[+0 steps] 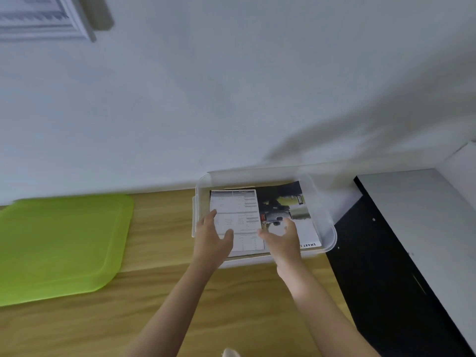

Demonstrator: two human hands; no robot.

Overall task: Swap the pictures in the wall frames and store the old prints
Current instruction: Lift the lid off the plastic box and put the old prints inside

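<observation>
both hands over the prints in the clear box at the back edge of the desk

the clear plastic box [327, 228] sits on the wooden desk [164, 300] against the wall [231, 99], near the desk's right end. inside, a white text sheet [239, 215] lies on top of a darker photo print [286, 204], covering its left part. left hand [211, 240] rests on the sheet's left side, fingers spread apart. right hand [283, 240] is over the photo print, fingers loosely apart; can't tell if it's touching, it's blurry. a green tray [59, 243] lies well apart at the desk's left end. a black cabinet [386, 279] stands just beside the right edge, and a white wall frame [46, 19] hangs up top left.
</observation>
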